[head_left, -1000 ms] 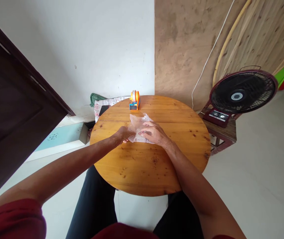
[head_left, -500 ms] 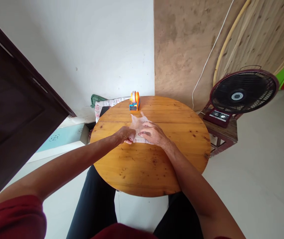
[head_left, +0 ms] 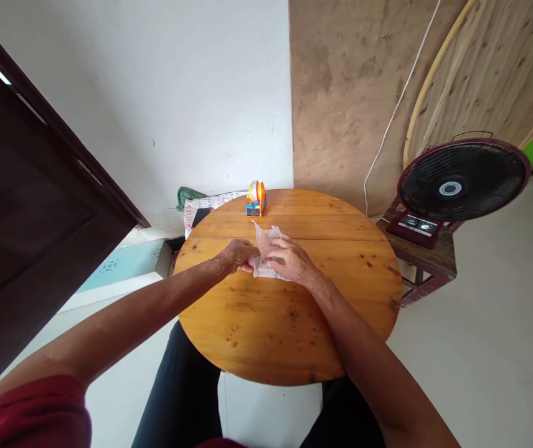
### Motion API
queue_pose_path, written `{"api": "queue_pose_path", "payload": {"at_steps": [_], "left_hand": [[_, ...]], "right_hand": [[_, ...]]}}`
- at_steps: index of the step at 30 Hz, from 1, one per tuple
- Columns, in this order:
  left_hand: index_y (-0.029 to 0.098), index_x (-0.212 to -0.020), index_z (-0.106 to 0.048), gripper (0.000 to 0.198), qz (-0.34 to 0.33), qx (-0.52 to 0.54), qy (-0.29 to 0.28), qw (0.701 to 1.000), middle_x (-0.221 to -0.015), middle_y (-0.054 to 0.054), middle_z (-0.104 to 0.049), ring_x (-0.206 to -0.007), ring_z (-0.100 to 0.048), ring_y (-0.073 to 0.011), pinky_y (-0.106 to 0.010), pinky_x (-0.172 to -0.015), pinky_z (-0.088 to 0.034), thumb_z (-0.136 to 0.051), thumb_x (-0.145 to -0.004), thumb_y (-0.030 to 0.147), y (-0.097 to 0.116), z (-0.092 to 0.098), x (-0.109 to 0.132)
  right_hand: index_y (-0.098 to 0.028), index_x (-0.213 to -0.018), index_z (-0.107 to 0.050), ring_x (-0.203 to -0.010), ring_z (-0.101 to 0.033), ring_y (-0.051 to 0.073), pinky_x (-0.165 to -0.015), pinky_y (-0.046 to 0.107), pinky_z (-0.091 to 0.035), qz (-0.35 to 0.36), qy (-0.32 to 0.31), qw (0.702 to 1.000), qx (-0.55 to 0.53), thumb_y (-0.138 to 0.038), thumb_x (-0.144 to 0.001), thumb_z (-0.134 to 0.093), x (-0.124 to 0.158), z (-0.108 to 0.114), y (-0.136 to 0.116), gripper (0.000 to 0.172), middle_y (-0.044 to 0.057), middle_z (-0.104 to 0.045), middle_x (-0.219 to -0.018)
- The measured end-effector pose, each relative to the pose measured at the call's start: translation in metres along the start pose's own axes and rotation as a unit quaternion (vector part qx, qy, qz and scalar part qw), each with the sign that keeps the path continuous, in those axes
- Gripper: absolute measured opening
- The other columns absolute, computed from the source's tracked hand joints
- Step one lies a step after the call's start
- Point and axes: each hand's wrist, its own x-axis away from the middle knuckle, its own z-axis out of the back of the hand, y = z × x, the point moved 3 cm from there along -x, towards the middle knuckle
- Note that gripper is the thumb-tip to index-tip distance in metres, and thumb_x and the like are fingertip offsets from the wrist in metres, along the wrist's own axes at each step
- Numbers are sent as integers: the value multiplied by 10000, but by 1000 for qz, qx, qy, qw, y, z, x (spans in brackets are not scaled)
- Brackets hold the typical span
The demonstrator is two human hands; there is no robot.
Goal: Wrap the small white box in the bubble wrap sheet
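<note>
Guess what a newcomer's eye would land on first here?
Probably the orange dispenser, near the far edge of the table. Then the clear plastic in the middle, with the left hand holding its left edge and the right hand on top. Off right, the big fan on a stool.

From afar I see a translucent, whitish plastic sheet (head_left: 265, 238) lying wrinkled on the wooden counter (head_left: 257, 330), its far-left corner narrowing to a point.

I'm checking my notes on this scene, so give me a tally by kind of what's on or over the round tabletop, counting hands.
Hands: 2, the left hand and the right hand
Plastic wrap: 1
Tape dispenser: 1
Total: 4
</note>
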Motion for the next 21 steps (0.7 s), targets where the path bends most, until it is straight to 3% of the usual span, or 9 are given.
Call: {"api": "queue_pose_path", "payload": {"at_steps": [10, 14, 17, 21], "left_hand": [[105, -659, -652, 63, -47, 13, -100, 994, -529, -1, -581, -518, -558, -125, -301, -575, -559, -620, -608, 124, 10, 2, 17], [117, -736, -706, 127, -141, -98, -109, 979, -543, 20, -556, -518, -528, -105, -230, -537, -481, -597, -678, 147, 3, -1, 16], [161, -829, -740, 157, -288, -239, -38, 927, -666, 10, -610, -603, -529, -99, -204, -574, -415, -612, -769, 230, -4, -3, 16], [189, -853, -744, 215, -452, -350, 43, 819, -808, -45, -622, -698, -553, -138, -261, -667, -418, -548, -881, 271, -15, -7, 21]], "right_hand": [[-217, -873, -770, -1070, -604, 234, -930, 369, -480, -5, -10, 1000, 0, -239, -846, -648, -1, 4, -4, 127, 102, -648, -1128], [-207, -875, -745, -1062, -606, 232, -918, 362, -483, -26, -28, 999, -27, -238, -832, -663, -1, 7, -6, 98, 97, -646, -1129], [-209, -911, -711, -1076, -603, 224, -927, 350, -475, -62, -39, 996, -45, -250, -815, -673, 0, 10, -6, 111, 86, -638, -1165], [-208, -961, -650, -1047, -612, 213, -914, 328, -466, -101, -34, 993, -53, -221, -786, -655, 2, 19, -5, 175, 70, -652, -1150]]}}
